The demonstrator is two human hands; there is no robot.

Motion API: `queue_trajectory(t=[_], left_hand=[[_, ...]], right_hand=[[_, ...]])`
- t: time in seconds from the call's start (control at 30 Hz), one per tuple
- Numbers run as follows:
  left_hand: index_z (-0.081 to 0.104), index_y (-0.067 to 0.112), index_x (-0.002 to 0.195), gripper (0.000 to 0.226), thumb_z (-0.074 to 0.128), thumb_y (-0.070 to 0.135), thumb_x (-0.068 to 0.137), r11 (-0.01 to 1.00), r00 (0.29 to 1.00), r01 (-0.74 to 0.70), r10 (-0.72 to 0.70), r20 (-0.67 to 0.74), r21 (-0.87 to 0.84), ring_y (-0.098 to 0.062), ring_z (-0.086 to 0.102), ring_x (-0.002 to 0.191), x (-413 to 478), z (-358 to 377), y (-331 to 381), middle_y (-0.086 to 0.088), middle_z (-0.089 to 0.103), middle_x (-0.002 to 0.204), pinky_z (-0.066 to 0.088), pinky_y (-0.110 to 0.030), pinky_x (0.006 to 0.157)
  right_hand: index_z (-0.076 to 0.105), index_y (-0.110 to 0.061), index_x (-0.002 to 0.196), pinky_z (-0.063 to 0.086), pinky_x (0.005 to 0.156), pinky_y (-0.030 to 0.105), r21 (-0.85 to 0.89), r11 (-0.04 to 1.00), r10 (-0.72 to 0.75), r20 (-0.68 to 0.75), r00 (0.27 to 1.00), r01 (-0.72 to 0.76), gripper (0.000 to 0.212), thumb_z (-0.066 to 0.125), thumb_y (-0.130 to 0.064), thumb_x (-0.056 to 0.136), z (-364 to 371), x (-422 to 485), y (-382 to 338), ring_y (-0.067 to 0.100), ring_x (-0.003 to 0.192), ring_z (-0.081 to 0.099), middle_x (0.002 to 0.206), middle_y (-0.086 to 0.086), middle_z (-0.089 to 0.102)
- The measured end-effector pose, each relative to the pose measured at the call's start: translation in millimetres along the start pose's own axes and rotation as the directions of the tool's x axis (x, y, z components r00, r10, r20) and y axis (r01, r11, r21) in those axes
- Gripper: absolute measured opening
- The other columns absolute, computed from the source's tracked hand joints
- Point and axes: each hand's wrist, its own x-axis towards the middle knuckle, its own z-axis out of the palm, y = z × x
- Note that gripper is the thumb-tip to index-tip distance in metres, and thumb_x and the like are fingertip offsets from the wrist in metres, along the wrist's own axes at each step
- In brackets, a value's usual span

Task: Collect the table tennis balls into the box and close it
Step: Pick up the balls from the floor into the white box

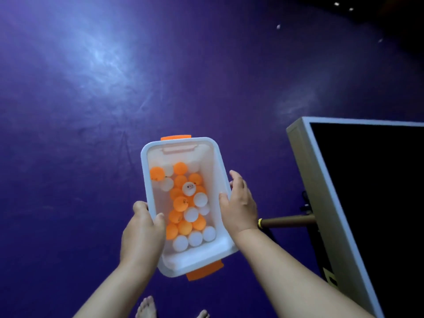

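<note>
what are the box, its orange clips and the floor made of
Box: likely translucent white plastic, smooth; the far clip shows pinkish through its wall. Clips: opaque orange plastic, probably. Floor: purple, perhaps vinyl or rubber matting; dull sheen, scuffs.

Open white box (146, 157) — orange and white balls (187, 203) inside.

White box (146, 161) (orange latches (176, 137)), orange and white balls (183, 204), purple floor (91, 88)
</note>
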Motion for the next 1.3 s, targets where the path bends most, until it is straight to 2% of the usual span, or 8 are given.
queue_trajectory(t=[0.23,0.33,0.43,0.67,0.8,0.97,1.07,1.3], left_hand=[[0.04,0.006,0.094,0.012,0.046,0.017,0.093,0.996,0.996,-0.08,0.081,-0.023,0.042,-0.03,0.05,0.067,-1.2,-81.2,75.7,-0.008,0.054,0.077,0.033,-0.035,0.051],[0.04,0.006,0.094,0.014,0.047,0.018,0.092,0.988,0.994,-0.108,0.11,-0.007,0.112,-0.03,0.048,0.069,7.7,-95.2,103.7,-0.006,0.052,0.078,0.029,-0.035,0.053],[0.039,0.007,0.093,0.014,0.047,0.018,0.092,0.972,0.989,-0.146,0.145,0.022,0.182,-0.025,0.047,0.064,23.1,-100.0,133.7,-0.002,0.049,0.073,0.027,-0.032,0.048],[0.036,0.004,0.086,0.012,0.045,0.012,0.09,0.946,0.986,-0.159,0.166,0.0,0.281,-0.026,0.044,0.059,79.9,-84.1,216.3,-0.005,0.046,0.066,0.026,-0.033,0.046],[0.036,0.004,0.086,0.013,0.046,0.012,0.09,0.947,0.989,-0.14,0.149,-0.01,0.29,-0.034,0.049,0.068,116.3,-67.2,264.3,-0.01,0.05,0.071,0.031,-0.036,0.054],[0.036,0.007,0.084,0.018,0.051,0.015,0.087,0.936,0.984,-0.166,0.176,-0.002,0.312,-0.024,0.045,0.058,164.8,-47.4,318.8,-0.003,0.047,0.065,0.029,-0.032,0.044],[0.035,0.007,0.082,0.018,0.051,0.014,0.088,0.935,0.978,-0.195,0.208,-0.014,0.295,-0.024,0.044,0.055,196.2,-38.4,350.0,-0.006,0.048,0.065,0.028,-0.032,0.045],[0.037,0.007,0.083,0.025,0.055,0.024,0.089,0.925,0.959,-0.281,0.283,0.027,0.257,-0.019,0.044,0.055,293.4,-23.4,437.3,-0.003,0.048,0.066,0.026,-0.03,0.043]], right_hand=[[0.018,-0.019,0.146,0.047,0.084,0.04,-0.092,0.994,-0.055,0.104,0.993,0.065,0.062,0.048,-0.021,0.091,-80.3,1.5,-56.8,0.029,0.112,0.053,0.14,0.005,0.041],[0.02,-0.019,0.144,0.049,0.082,0.043,-0.063,0.996,-0.057,0.104,0.993,0.064,0.064,0.052,-0.023,0.089,-103.4,11.2,-61.8,0.031,0.108,0.055,0.138,0.006,0.044],[0.022,-0.019,0.143,0.05,0.079,0.04,-0.009,0.999,-0.046,0.072,0.996,0.046,0.062,0.052,-0.021,0.089,-122.5,28.8,-63.7,0.031,0.106,0.056,0.139,0.005,0.044],[0.027,-0.022,0.142,0.048,0.08,0.036,0.132,0.991,-0.025,0.046,0.999,0.019,0.058,0.049,-0.018,0.088,-162.0,109.3,-61.8,0.029,0.11,0.055,0.14,0.001,0.045],[0.03,-0.025,0.139,0.043,0.077,0.031,0.153,0.988,-0.014,0.044,0.999,0.007,0.055,0.049,-0.018,0.089,-189.2,162.8,-59.9,0.028,0.112,0.054,0.138,-0.002,0.047],[0.031,-0.024,0.139,0.045,0.081,0.033,0.17,0.985,-0.008,0.014,1.0,0.006,0.054,0.049,-0.017,0.089,-220.9,233.7,-55.2,0.028,0.111,0.055,0.137,-0.003,0.049],[0.03,-0.024,0.14,0.046,0.082,0.033,0.179,0.984,-0.004,0.003,1.0,0.003,0.055,0.049,-0.017,0.089,-235.7,274.9,-54.2,0.027,0.11,0.055,0.137,-0.003,0.049],[0.031,-0.027,0.137,0.043,0.072,0.028,0.193,0.981,0.044,-0.074,0.996,-0.029,0.054,0.049,-0.018,0.087,-265.2,391.4,-61.0,0.024,0.1,0.058,0.125,-0.005,0.056]])
